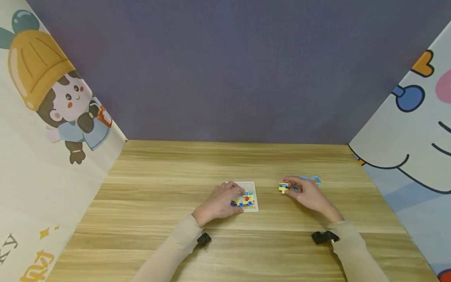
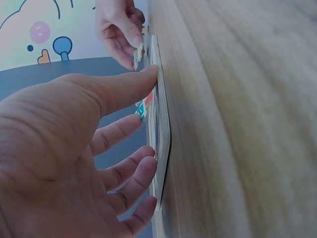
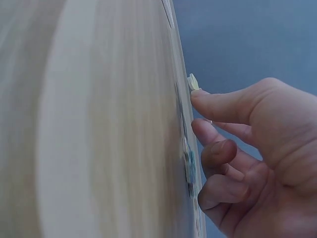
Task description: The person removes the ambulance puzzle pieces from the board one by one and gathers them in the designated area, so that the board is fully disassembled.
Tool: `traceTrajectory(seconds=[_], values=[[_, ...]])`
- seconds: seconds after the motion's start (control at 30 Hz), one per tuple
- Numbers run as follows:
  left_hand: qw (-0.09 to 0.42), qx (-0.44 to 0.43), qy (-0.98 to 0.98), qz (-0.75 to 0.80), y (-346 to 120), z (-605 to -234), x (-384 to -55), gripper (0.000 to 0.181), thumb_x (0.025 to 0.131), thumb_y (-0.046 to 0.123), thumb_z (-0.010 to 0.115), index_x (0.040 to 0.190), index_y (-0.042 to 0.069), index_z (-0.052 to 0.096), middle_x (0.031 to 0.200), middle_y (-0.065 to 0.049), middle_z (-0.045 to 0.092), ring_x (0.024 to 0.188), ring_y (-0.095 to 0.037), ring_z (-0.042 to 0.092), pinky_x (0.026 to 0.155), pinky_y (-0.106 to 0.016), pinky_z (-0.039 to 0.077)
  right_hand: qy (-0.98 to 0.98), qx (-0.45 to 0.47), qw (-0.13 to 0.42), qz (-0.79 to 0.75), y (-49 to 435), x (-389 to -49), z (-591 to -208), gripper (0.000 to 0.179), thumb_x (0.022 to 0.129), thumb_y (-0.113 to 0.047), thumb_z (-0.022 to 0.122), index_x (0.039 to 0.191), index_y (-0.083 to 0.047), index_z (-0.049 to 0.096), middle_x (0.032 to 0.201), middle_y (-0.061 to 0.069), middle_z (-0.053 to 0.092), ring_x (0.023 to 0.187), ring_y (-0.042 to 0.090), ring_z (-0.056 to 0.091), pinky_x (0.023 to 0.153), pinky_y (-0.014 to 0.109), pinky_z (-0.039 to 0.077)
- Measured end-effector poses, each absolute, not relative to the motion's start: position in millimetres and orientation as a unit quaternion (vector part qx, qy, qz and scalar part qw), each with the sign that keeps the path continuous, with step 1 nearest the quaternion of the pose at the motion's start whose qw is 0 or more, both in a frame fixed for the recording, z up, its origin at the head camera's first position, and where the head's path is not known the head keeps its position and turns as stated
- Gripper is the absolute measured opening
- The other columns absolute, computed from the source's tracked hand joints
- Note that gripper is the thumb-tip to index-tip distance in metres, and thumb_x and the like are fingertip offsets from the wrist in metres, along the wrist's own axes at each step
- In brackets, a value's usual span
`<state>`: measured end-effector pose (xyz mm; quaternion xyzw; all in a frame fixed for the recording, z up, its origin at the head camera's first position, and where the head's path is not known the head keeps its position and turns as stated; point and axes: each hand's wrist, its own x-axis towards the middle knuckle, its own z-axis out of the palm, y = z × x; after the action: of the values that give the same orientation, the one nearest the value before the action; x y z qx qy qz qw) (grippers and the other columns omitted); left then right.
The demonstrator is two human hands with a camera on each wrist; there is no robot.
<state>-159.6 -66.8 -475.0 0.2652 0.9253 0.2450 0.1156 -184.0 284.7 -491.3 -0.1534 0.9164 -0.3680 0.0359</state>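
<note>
A small white-framed puzzle board [image 1: 256,197] lies on the table, with a picture of a yellow vehicle with blue wheels in it. My left hand [image 1: 222,199] rests over the board's left side with fingers loosely bent. Its thumb touches the board's near edge, and the index fingertip is at a slightly raised puzzle piece [image 2: 142,109]. To the right, my right hand [image 1: 308,196] pinches a yellow puzzle piece [image 1: 283,187] between thumb and finger, just above the table. The right wrist view shows only that piece's pale edge [image 3: 193,82].
Blue loose puzzle pieces [image 1: 316,179] lie just beyond my right hand, partly hidden by it. The wooden table [image 1: 169,164] meets a dark grey panel [image 1: 225,78] at the back. Printed cartoon walls stand at the left and right.
</note>
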Motion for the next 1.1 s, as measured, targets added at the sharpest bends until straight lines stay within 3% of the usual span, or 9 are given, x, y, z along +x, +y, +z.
traceTrajectory(seconds=[0.27,0.53,1.1], values=[[0.118,0.264,0.924,0.249,-67.0,-474.3,-158.6,0.053,0.096,0.037,0.081,0.143,0.021,0.063,0.149,-0.005,0.057,0.142,-0.03,0.051,0.126,-0.057,0.035,0.923,-0.13,0.021,-0.361,302.3,-180.4,-490.1,0.046,0.099,-0.015,0.076,0.141,-0.001,0.065,0.114,0.017,0.072,0.064,0.007,0.048,0.055,0.024,0.042],[0.116,0.262,0.926,0.247,-66.7,-474.0,-157.9,0.053,0.096,0.037,0.081,0.143,0.021,0.062,0.147,-0.004,0.058,0.142,-0.029,0.052,0.127,-0.058,0.033,0.93,-0.097,0.019,-0.355,328.4,-178.8,-490.7,0.046,0.098,-0.016,0.076,0.14,0.001,0.065,0.108,0.014,0.07,0.061,0.006,0.043,0.052,0.024,0.038],[0.116,0.258,0.928,0.243,-65.6,-477.2,-159.3,0.054,0.095,0.038,0.081,0.143,0.022,0.063,0.15,-0.005,0.057,0.143,-0.03,0.05,0.125,-0.053,0.037,0.919,-0.111,0.094,-0.367,360.5,-177.5,-488.5,0.048,0.103,-0.015,0.071,0.145,0.005,0.059,0.099,0.007,0.058,0.072,0.007,0.044,0.059,0.025,0.037]])
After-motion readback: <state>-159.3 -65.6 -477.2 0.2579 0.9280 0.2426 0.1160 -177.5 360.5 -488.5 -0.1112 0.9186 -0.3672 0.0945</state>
